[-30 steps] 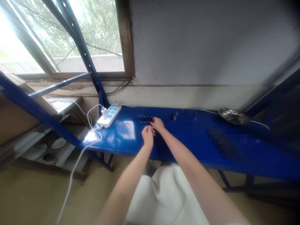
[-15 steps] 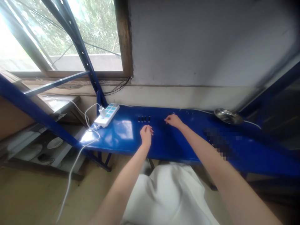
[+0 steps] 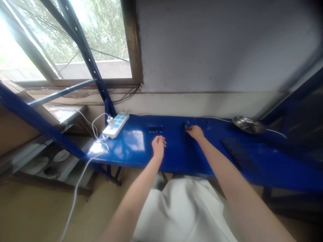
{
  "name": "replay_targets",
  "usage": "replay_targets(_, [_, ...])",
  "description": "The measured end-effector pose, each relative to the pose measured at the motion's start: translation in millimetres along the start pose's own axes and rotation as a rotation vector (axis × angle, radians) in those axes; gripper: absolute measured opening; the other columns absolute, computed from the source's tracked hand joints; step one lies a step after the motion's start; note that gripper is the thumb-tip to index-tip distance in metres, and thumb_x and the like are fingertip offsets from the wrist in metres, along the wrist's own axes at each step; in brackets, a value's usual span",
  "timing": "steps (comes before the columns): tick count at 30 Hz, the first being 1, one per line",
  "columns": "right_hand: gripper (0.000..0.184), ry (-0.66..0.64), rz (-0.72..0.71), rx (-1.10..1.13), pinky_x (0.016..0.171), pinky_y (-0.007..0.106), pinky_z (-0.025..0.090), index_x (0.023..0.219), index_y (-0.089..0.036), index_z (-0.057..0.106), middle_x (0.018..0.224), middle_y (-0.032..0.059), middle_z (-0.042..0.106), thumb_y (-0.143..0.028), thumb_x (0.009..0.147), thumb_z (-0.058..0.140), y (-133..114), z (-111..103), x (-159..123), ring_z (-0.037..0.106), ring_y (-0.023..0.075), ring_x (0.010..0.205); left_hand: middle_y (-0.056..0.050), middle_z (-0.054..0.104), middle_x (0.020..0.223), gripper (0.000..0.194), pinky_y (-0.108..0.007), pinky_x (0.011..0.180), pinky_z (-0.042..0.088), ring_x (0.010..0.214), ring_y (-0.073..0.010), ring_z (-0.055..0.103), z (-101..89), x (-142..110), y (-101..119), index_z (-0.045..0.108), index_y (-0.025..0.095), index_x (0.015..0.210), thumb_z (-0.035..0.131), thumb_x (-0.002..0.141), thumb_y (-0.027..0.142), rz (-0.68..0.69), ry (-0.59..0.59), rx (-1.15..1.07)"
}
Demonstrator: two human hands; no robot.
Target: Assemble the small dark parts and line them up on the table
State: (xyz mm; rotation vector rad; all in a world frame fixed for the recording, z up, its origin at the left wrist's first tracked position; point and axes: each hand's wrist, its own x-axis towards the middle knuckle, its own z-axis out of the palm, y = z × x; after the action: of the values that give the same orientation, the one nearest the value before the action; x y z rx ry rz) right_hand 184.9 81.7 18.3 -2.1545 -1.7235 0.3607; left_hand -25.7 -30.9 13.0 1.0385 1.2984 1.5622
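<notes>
On the blue table (image 3: 174,158), my left hand (image 3: 158,146) rests with its fingers curled together, just in front of several small dark cylinders (image 3: 153,129) standing in a row. Whatever its fingers enclose, if anything, is too small to see. Farther right, my right hand (image 3: 196,133) reaches down with thumb and fingers pinched. Its fingertips are beside a few small clear pieces (image 3: 187,125) on the table, and I cannot make out what the pinch holds. More tiny pieces (image 3: 205,122) lie scattered behind and to the right of that hand.
A white power strip (image 3: 116,125) with a plugged-in white charger lies at the left end, its cable (image 3: 75,191) hanging to the floor. A shiny metal dish (image 3: 248,124) sits at the back right. Blue metal posts (image 3: 97,72) frame the table, and a blurred dark object (image 3: 238,154) lies right.
My right hand has moved to the right, to beside the small clear pieces. My left hand stays near the row of dark cylinders. The view has shifted slightly.
</notes>
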Motion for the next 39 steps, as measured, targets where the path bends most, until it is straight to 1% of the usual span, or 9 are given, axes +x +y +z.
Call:
replay_targets(4, [0.028,0.038,0.038,-0.005,0.071,0.029,0.045,0.091,-0.017,0.068,0.094,0.0106,0.065,-0.033,0.069,0.060,-2.5,5.6,4.1,0.060,0.0221,0.090,0.000,0.052,0.057,0.028,-0.020,0.049,0.039,0.048,-0.0072,0.048,-0.2,0.1,0.3,0.057,0.014,0.070,0.044,0.082,0.036,-0.007,-0.001,-0.005])
replay_targets(9, [0.027,0.080,0.082,0.018,0.077,0.034,0.045,0.090,-0.019,0.068,0.098,0.0110,0.065,-0.033,0.069,0.060,-6.2,8.8,5.8,0.058,0.0260,0.096,-0.001,0.053,0.058,0.028,-0.020,0.049,0.039,0.048,-0.0072,0.048,-0.3,-0.4,0.7,0.057,0.014,0.070,0.044,0.082,0.036,-0.017,0.003,-0.007])
replay_targets(15, [0.026,0.088,0.114,0.067,0.081,0.040,0.043,0.090,-0.019,0.067,0.100,0.0110,0.064,-0.033,0.069,0.059,-8.3,12.6,7.3,0.056,0.0284,0.100,0.000,0.053,0.057,0.027,-0.019,0.049,0.039,0.047,-0.0071,0.048,0.0,-0.5,1.3,0.057,0.015,0.070,0.045,0.082,0.036,-0.025,0.009,-0.020])
replay_targets(23, [0.022,0.091,0.139,0.095,0.083,0.040,0.040,0.088,-0.021,0.066,0.097,0.0083,0.064,-0.031,0.071,0.057,-9.0,14.3,4.0,0.056,0.0259,0.099,0.000,0.053,0.057,0.027,-0.019,0.048,0.039,0.047,-0.0068,0.048,-0.4,0.0,0.5,0.057,0.015,0.070,0.044,0.082,0.035,-0.013,0.002,0.000])
replay_targets(27, [0.020,0.124,0.097,0.080,0.081,0.038,0.040,0.085,-0.019,0.065,0.096,0.0087,0.064,-0.031,0.073,0.055,-10.7,12.1,-8.7,0.056,0.0253,0.097,0.000,0.053,0.056,0.028,-0.019,0.048,0.039,0.046,-0.0068,0.047,-0.4,-0.5,0.3,0.057,0.014,0.069,0.045,0.082,0.036,-0.009,-0.002,-0.003])
replay_targets(31, [0.017,0.168,0.056,0.079,0.082,0.039,0.038,0.082,-0.018,0.063,0.093,0.0085,0.065,-0.029,0.074,0.052,-15.5,8.0,-31.4,0.056,0.0247,0.093,0.000,0.053,0.056,0.028,-0.019,0.048,0.039,0.047,-0.0072,0.047,0.3,-1.0,1.3,0.057,0.015,0.069,0.045,0.082,0.036,0.005,-0.014,0.005])
replay_targets(33, [0.017,0.179,0.062,0.157,0.083,0.038,0.038,0.083,-0.018,0.060,0.088,0.0068,0.065,-0.029,0.076,0.050,-18.0,7.8,-45.3,0.058,0.0222,0.087,0.000,0.052,0.056,0.027,-0.019,0.048,0.039,0.047,-0.0072,0.047,0.7,-1.5,2.2,0.057,0.015,0.068,0.045,0.081,0.036,0.009,-0.018,0.011])
replay_targets(36, [0.016,0.215,0.070,0.303,0.079,0.032,0.041,0.084,-0.019,0.057,0.087,0.0062,0.066,-0.030,0.078,0.048,-19.7,11.5,-65.3,0.060,0.0196,0.081,0.000,0.052,0.056,0.026,-0.019,0.049,0.039,0.047,-0.0072,0.047,1.7,-2.8,4.0,0.056,0.015,0.068,0.045,0.081,0.034,0.020,-0.026,0.035])
replay_targets(39, [0.017,0.274,0.025,0.437,0.074,0.027,0.043,0.087,-0.018,0.055,0.086,0.0068,0.066,-0.030,0.079,0.047,-18.8,16.8,-79.7,0.060,0.0172,0.078,0.000,0.052,0.056,0.025,-0.019,0.049,0.038,0.047,-0.0076,0.047,3.5,-5.2,5.4,0.056,0.016,0.068,0.043,0.082,0.032,0.058,-0.061,0.084])
